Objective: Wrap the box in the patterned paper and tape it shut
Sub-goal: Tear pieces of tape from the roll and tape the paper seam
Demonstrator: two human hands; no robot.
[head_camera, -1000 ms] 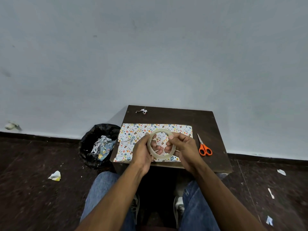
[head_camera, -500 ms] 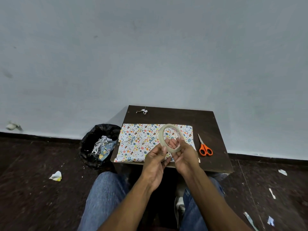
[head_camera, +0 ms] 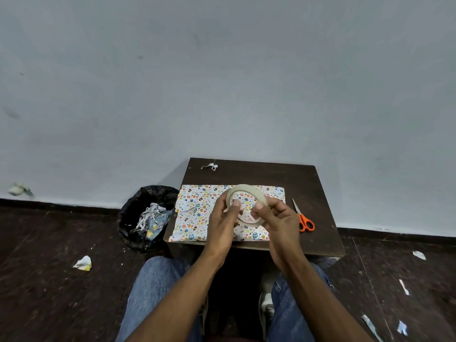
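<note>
A flat box covered in white paper with small coloured prints [head_camera: 197, 213] lies on the dark wooden table [head_camera: 311, 188], near its front left edge. Above the box I hold a roll of clear tape [head_camera: 244, 193] tilted on edge with both hands. My left hand [head_camera: 223, 223] grips the roll's left rim, thumb on its inner edge. My right hand [head_camera: 278, 218] grips the right rim, fingers curled round it. The middle of the box is hidden behind my hands.
Orange-handled scissors [head_camera: 303, 218] lie on the table right of the box. A paper scrap [head_camera: 211, 166] sits at the table's far edge. A black bin [head_camera: 145, 215] with paper waste stands left of the table. Scraps litter the dark floor; my knees are under the table's front.
Both hands turned the tape roll and shifted it right and a little up over the box; my left hand, which let go half a second ago, grips the rim again.
</note>
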